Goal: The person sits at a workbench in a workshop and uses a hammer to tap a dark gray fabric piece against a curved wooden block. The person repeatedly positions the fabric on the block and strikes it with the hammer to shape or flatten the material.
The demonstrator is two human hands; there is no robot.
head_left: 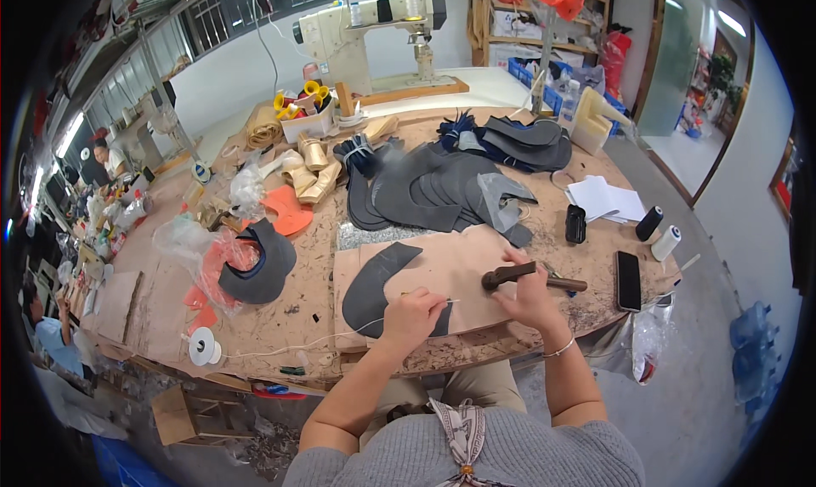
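A dark grey U-shaped piece lies on a pinkish-tan board in front of me. My left hand is over its near right part, fingers pinched on a thin white tape. That tape trails left across the table toward a white spool. To the right, my right hand grips a hammer with a dark head and brown handle, held just above or on the board; its fingers partly hide the handle.
Stacked dark grey cut pieces lie beyond the board. A phone, thread cones and white paper are at right. Left are a dark curved piece and plastic bags. A sewing machine stands behind; people work far left.
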